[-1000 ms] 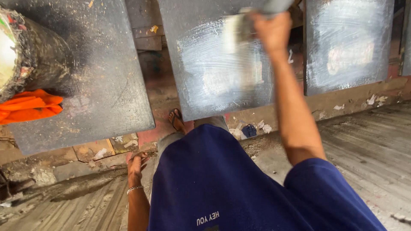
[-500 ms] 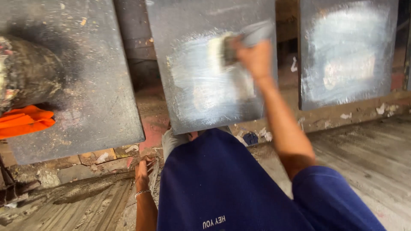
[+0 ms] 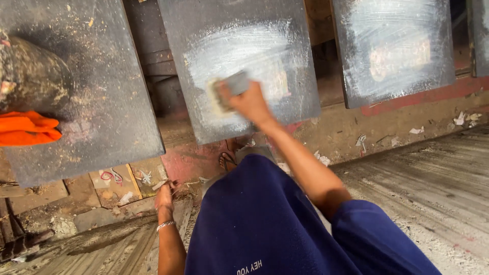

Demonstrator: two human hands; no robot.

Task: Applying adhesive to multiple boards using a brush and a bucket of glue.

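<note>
Right hand: arm stretched forward, fingers closed around a small flat grey sanding block with a pale abrasive face. The block is pressed flat against the middle dark grey rectangular board, which leans upright against the wall, near the lower edge of a whitish scuffed patch. The flat grip likely keeps the abrasive face fully in contact with the panel.

Left hand: lowered to the floor beside the knee, fingertips touching the debris-strewn ground at the foot of the left board; a thin bracelet sits at the wrist. It appears to act as a brace for the forward lean. Whether the fingers are curled or spread cannot be told.

Left dark grey board: leaning likewise, dusty, no pale patch, speckled with sawdust. A rough dark cylindrical object stands in front of its upper left, with a folded orange cloth just below it.

Right dark grey board: leaning well apart from the middle one, already bearing a broad whitish rubbed area. The edge of a fourth board shows at the far right.

Ground: worn grey wooden planks, a reddish painted ledge under the boards, scattered paper scraps and dust.

Person's dark blue garment fills the lower centre; a sandalled foot shows just beneath the middle board.
</note>
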